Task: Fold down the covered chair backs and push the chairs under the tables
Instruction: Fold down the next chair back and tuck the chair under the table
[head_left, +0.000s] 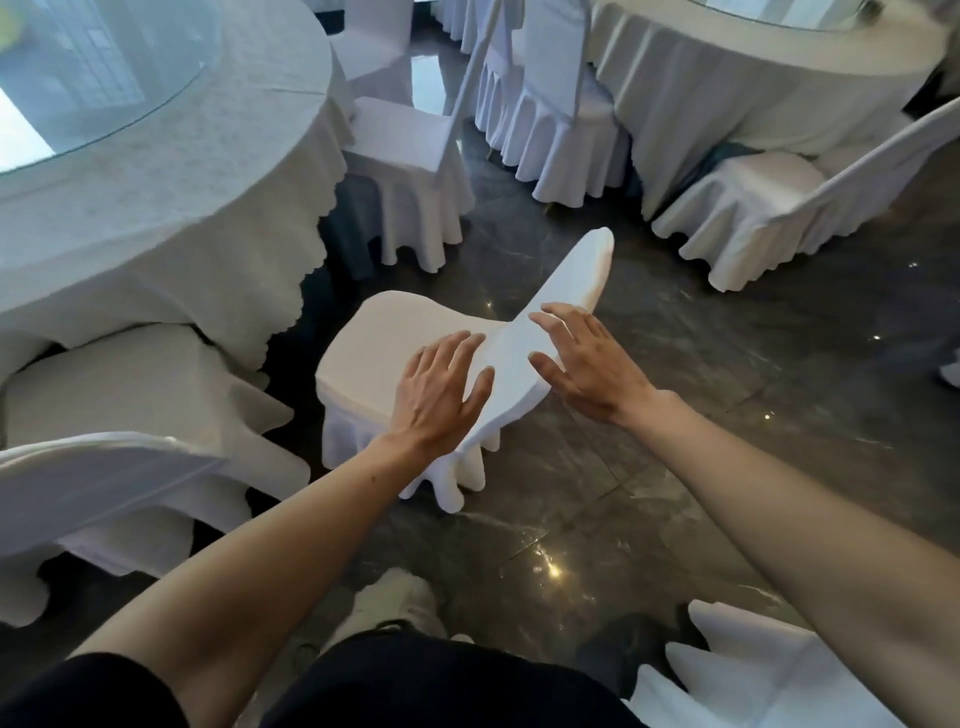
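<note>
Resting flat with fingers spread, the left hand lies on the smooth white stretch fabric where the seat meets the back of the covered chair, while the right hand, fingers also apart, lies against the outer face of the chair back; neither hand is clamped on the cloth. The back is a narrow, rounded white slab running away up and right of the fingers. A pleated skirt hangs below the seat. Left of the fingers stands a round counter with a scalloped, textured cloth and a glass top; its hem hangs just beside the seat. Right of the fingers, glossy dark marble floor lies open. Chair legs are hidden by the skirt.
</note>
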